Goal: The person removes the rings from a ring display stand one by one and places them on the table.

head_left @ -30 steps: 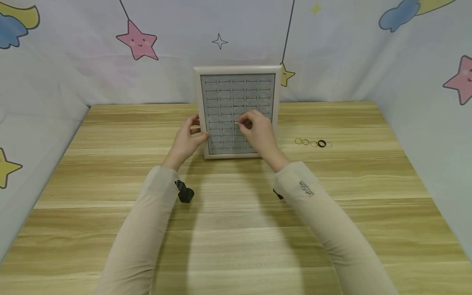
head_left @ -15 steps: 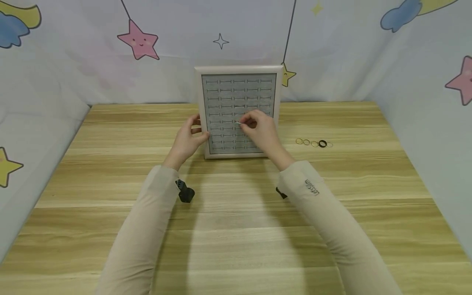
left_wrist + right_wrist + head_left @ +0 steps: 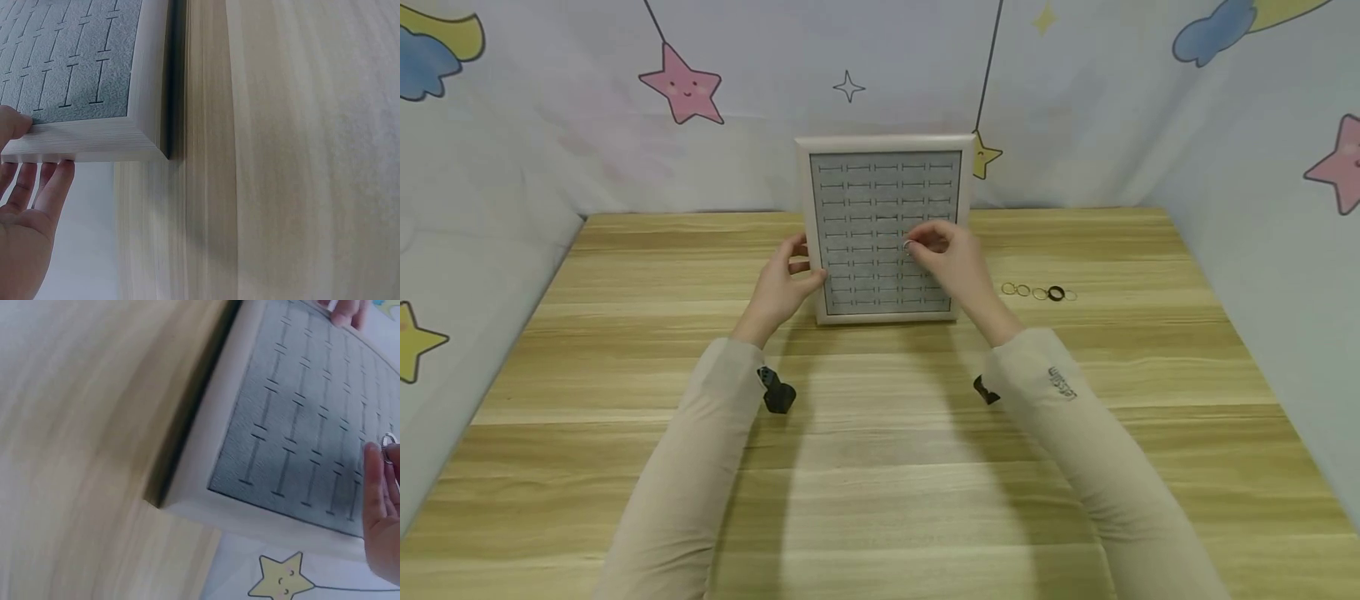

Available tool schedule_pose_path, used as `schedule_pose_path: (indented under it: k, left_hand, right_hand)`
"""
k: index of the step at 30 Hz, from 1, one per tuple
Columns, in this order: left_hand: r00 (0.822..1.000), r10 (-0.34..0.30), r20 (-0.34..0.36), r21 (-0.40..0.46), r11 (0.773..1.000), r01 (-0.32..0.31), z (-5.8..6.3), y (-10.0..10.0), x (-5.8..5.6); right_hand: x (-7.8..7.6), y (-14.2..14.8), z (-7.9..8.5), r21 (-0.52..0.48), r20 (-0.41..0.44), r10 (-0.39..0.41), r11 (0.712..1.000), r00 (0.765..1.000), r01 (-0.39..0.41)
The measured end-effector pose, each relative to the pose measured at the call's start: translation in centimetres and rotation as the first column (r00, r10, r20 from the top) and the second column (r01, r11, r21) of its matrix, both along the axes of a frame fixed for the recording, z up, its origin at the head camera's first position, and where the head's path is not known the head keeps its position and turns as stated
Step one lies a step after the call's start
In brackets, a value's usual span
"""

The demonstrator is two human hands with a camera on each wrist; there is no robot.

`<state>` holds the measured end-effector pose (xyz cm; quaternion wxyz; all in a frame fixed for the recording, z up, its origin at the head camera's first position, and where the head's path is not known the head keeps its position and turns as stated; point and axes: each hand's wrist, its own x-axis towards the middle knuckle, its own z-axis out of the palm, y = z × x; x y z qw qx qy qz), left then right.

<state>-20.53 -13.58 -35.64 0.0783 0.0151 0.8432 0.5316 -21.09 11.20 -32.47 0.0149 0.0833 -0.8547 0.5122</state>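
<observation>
A ring display board (image 3: 850, 292) with a pale frame and grey slotted felt stands upright at the back of the table. My left hand (image 3: 781, 287) grips its left edge, thumb on the front and fingers behind, as the left wrist view also shows at the frame's side (image 3: 81, 140). Between thumb and fingertips my right hand (image 3: 951, 258) pinches a small silver ring (image 3: 389, 447), just in front of the felt, right of the board's middle.
A row of several rings lies on the wooden table (image 3: 880, 467) to the right, gold ones (image 3: 1008, 288) and a black ring (image 3: 1056, 293) among them. Behind the board hangs a white curtain (image 3: 760, 167) printed with stars.
My right hand has moved right and slightly away from the felt's middle, with the silver ring now showing more fully at its fingertips. The left hand and the board stay in place.
</observation>
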Motion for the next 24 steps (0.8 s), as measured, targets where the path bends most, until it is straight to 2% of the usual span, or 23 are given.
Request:
schedule_pose_path:
  k: [5,8,10,12,16,24]
  left_hand:
    - [1.000,0.000,0.001,0.004,1.000,0.000,0.0,0.1,0.0]
    - [1.000,0.000,-0.001,0.002,1.000,0.000,0.0,0.1,-0.1]
    - [1.000,-0.002,-0.004,-0.003,1.000,0.002,0.0,0.1,-0.1]
    - [1.000,-0.004,-0.006,-0.003,1.000,0.004,-0.1,0.0,-0.1]
    - [1.000,-0.004,-0.010,-0.003,1.000,0.004,-0.1,0.0,-0.1]
    - [1.000,-0.009,-0.006,-0.007,1.000,0.009,0.0,0.0,-0.1]
  right_hand:
    - [-0.1,1.4,0.9,-0.036,0.026,-0.030,0.999,0.999,0.031]
    - [-0.4,2.5,1.1,-0.134,0.059,-0.047,0.989,0.997,0.055]
    - [-0.7,3.4,1.1,-0.224,0.086,-0.060,0.971,0.994,0.078]
    - [-0.8,4.3,1.1,-0.315,0.118,-0.072,0.943,0.990,0.106]
    - [-1.2,6.0,1.0,-0.460,0.175,-0.118,0.868,0.977,0.188]
    - [-1.4,9.5,0.3,-0.599,0.273,-0.200,0.730,0.941,0.329]
